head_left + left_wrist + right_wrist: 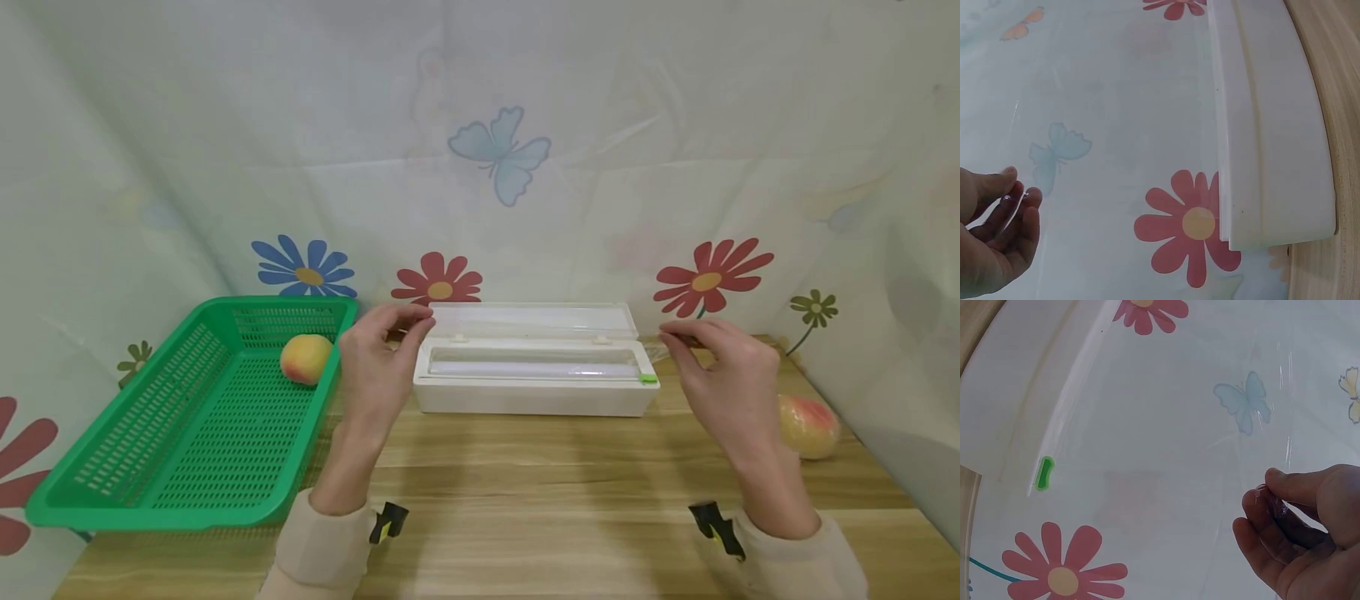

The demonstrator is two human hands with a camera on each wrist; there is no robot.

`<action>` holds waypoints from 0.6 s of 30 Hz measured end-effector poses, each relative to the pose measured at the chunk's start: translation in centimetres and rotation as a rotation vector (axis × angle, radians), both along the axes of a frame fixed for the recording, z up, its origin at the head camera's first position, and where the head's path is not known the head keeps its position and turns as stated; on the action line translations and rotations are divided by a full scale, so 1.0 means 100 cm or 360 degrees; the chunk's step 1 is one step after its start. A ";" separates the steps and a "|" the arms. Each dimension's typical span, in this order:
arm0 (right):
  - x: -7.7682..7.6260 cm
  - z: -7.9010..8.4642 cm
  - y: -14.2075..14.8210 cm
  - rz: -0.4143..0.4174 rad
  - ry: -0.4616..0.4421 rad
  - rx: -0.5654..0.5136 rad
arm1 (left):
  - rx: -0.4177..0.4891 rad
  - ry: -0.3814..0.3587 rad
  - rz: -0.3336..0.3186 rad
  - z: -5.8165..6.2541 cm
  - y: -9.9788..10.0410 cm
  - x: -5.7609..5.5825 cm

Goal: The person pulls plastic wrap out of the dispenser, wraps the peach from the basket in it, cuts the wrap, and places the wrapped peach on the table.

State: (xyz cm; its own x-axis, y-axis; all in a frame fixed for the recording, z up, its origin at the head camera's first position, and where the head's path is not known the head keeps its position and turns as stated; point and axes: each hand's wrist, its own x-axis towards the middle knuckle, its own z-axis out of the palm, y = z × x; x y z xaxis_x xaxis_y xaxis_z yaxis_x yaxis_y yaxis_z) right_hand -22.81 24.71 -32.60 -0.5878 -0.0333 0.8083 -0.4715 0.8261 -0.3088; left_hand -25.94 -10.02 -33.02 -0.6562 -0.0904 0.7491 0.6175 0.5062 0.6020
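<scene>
A white cling film dispenser (pixel 525 398) sits on the table, its see-through lid (pixel 532 319) raised at the back. A roll of film shows inside, and a green cutter slider (pixel 648 379) is at the right end of its front edge. My left hand (pixel 371 367) pinches one corner of clear cling film beside the box's left end. Opposite it, my right hand (pixel 727 387) pinches the other corner. Faint glints in the right wrist view reveal the cling film (pixel 1289 431) spread between the hands; its full outline is hard to see.
To the left stands a green plastic basket (pixel 56 496) with a peach (pixel 306 359) in its right far part. Another peach (pixel 810 427), shiny as if wrapped, lies beyond my right wrist. A flower-printed curtain (pixel 585 167) hangs behind the wooden table (pixel 525 508).
</scene>
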 end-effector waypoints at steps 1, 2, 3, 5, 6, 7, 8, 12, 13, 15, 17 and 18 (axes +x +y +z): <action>0.001 0.000 0.000 -0.0005 -0.0004 0.0002 | 0.0000 -0.0007 -0.0001 0.000 0.000 0.001; 0.002 0.001 0.000 -0.0006 -0.0004 0.0003 | 0.0000 -0.0014 -0.0002 0.001 0.000 0.001; 0.002 0.001 0.000 -0.0008 -0.0001 0.0006 | -0.0001 -0.0020 -0.0003 0.001 0.000 0.002; 0.004 0.002 0.000 -0.0005 0.0010 0.0007 | 0.0001 -0.0022 -0.0005 0.002 0.000 0.003; 0.004 0.002 0.001 -0.0005 0.0016 0.0012 | 0.0000 -0.0019 -0.0008 0.003 0.000 0.004; 0.005 0.003 0.001 -0.0005 0.0019 0.0015 | 0.0000 -0.0015 -0.0011 0.003 0.000 0.004; 0.005 0.003 0.001 -0.0008 0.0021 0.0018 | 0.0000 -0.0010 -0.0013 0.004 0.000 0.005; 0.008 0.004 0.000 -0.0032 -0.0002 0.0018 | -0.0007 0.0010 -0.0019 0.005 0.000 0.007; 0.009 0.005 0.000 -0.0037 -0.0009 0.0013 | -0.0008 0.0012 -0.0019 0.006 -0.001 0.008; 0.010 0.006 0.000 -0.0041 -0.0017 0.0012 | -0.0008 0.0007 -0.0021 0.007 -0.001 0.009; 0.012 0.007 0.000 -0.0045 -0.0021 0.0016 | -0.0003 -0.0001 -0.0029 0.008 -0.001 0.011; 0.013 0.007 0.000 -0.0045 -0.0024 0.0016 | 0.0000 -0.0007 -0.0033 0.009 -0.001 0.012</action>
